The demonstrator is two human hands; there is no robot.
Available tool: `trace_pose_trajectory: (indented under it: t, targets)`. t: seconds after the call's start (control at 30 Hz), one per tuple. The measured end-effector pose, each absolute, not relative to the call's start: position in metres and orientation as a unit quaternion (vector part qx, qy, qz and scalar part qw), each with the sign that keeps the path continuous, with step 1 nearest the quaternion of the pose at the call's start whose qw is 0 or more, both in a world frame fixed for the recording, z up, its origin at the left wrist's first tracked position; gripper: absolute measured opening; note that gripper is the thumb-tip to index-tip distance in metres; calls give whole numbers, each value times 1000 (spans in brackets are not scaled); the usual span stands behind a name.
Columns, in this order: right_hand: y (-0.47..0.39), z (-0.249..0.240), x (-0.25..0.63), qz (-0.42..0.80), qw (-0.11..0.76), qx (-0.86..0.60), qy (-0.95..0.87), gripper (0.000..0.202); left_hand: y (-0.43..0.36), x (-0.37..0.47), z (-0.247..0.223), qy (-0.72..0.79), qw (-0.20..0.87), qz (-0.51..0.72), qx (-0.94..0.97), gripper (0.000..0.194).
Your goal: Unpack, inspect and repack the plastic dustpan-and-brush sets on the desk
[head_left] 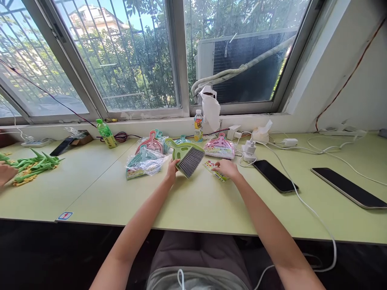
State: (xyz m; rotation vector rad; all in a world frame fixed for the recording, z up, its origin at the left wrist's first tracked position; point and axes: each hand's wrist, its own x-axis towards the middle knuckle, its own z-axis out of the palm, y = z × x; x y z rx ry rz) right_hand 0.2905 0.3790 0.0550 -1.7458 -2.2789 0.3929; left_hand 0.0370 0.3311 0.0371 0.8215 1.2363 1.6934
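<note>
A green dustpan (178,150) with a small brush (191,162) of grey bristles nested in it is tilted above the table. My left hand (172,169) is closed round its lower left edge. To the right, my right hand (226,168) has bent fingers at the edge of a printed green card (217,174) lying on the table; whether they pinch it is hard to make out. Behind the left hand are plastic-wrapped teal sets (145,161) and a pink one (151,143). A wrapped pink set (220,146) lies behind the right hand.
Right of my hands are a black phone (275,176), a tablet (347,187), white cables and a charger (249,151). Two bottles (106,133) (198,127) stand near the window. At far left, another person's hand (6,173) is beside green and yellow items (33,164).
</note>
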Motion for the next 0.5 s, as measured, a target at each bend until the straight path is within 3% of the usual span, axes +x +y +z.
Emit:
trace_pose_trajectory:
  t: [0.2, 0.37, 0.5]
  targets:
    - [384, 33, 279, 114, 148, -583, -791, 41, 332, 39, 32, 487, 441, 687, 313, 33]
    - [387, 33, 276, 218, 160, -464, -843, 34, 331, 41, 32, 486, 439, 681, 328, 39]
    - [385, 33, 276, 233, 169, -446, -847, 49, 330, 41, 36, 486, 432, 686, 327, 40]
